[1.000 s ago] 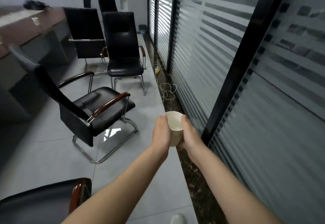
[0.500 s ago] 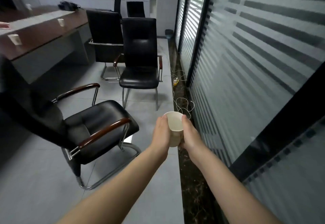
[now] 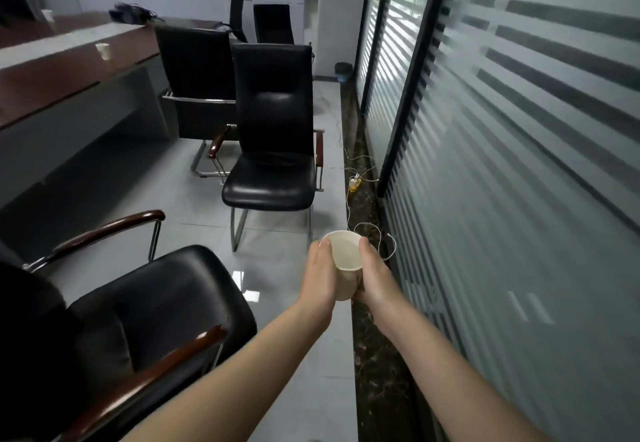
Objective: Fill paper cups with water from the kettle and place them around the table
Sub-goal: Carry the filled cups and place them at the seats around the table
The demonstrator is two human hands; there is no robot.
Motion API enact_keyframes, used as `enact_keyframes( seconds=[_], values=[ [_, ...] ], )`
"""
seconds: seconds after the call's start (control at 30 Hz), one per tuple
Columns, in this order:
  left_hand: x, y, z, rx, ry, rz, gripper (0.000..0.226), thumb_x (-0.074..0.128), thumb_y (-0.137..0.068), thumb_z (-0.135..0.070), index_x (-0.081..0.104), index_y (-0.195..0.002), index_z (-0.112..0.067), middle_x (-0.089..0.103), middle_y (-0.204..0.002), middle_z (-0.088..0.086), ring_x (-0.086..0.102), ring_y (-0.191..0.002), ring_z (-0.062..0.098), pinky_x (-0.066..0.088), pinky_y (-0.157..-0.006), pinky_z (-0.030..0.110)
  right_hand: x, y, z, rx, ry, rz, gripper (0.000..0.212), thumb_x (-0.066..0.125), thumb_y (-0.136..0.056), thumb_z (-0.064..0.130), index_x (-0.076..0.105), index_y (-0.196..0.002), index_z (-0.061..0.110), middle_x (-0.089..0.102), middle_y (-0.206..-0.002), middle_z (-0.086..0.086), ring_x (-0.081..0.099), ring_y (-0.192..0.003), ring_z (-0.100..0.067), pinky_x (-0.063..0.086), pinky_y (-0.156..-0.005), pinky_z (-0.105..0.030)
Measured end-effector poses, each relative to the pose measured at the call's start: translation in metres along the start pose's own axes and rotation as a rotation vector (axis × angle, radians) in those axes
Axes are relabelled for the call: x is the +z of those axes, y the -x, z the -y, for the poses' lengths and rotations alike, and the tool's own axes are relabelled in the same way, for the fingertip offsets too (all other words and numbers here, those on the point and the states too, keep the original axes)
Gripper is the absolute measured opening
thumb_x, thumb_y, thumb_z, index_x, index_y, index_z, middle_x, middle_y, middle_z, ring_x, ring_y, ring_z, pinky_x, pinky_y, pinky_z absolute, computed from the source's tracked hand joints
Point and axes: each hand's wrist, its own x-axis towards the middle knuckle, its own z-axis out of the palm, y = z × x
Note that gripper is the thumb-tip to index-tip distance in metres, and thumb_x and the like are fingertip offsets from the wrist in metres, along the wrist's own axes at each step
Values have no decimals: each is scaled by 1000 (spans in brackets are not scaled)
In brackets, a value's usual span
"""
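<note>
A white paper cup [image 3: 345, 257] with water in it is held upright in front of me, above the floor. My left hand [image 3: 320, 272] grips its left side and my right hand [image 3: 374, 275] grips its right side, both wrapped around the wall. Another paper cup [image 3: 104, 51] stands on the long brown table [image 3: 62, 74] at the upper left, and a further cup [image 3: 47, 16] stands near the table's far end. No kettle is in view.
A black chair [image 3: 273, 150] stands straight ahead, with another [image 3: 194, 77] behind it at the table. A third black chair [image 3: 138, 317] is close on my left. A frosted glass wall [image 3: 502, 164] runs along the right. White cables [image 3: 360, 178] lie on the floor by it.
The view has swung left and moved forward along the aisle; the table and its cups came into sight. Both hands keep the same hold on the cup.
</note>
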Motion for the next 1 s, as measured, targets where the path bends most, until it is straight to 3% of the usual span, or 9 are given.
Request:
enact_keyframes(
  seconds=[0.17,0.4,0.57,0.8,1.0],
  values=[
    [30,-96,-40,1,11,5,36,28,-99,-37,54,-116,-20,57,-116,7,54,-100,19,44,-69,28,1,-95,44,-22,26,-15,35,30,-102,43,56,-117,25,63,-113,-5,59,-110,-22,47,-101,-47],
    [72,-216,-81,-20,-40,13,25,26,-99,-34,47,-112,-26,54,-109,7,51,-97,20,45,-80,37,-4,-222,92,-20,31,-26,28,29,-102,43,51,-114,30,58,-103,3,55,-107,-19,45,-102,-48],
    [117,-311,-103,-39,-18,11,31,28,-101,-35,48,-121,-22,54,-115,9,52,-106,24,46,-88,38,-19,-331,119,-26,56,3,41,28,-101,47,49,-130,28,58,-118,-6,56,-111,-23,47,-100,-50],
    [183,-453,-154,-5,11,-17,36,30,-100,-34,54,-121,-18,59,-115,10,56,-103,23,47,-84,37,-44,-483,188,-58,106,85,32,26,-102,47,48,-121,32,59,-114,-1,56,-109,-18,46,-102,-43],
    [234,-552,-206,-16,0,-54,38,29,-99,-37,55,-121,-19,60,-113,9,56,-101,24,47,-77,36,-58,-598,243,-70,118,88,46,27,-101,47,47,-135,23,58,-126,-7,56,-116,-22,45,-103,-47]
  ],
)
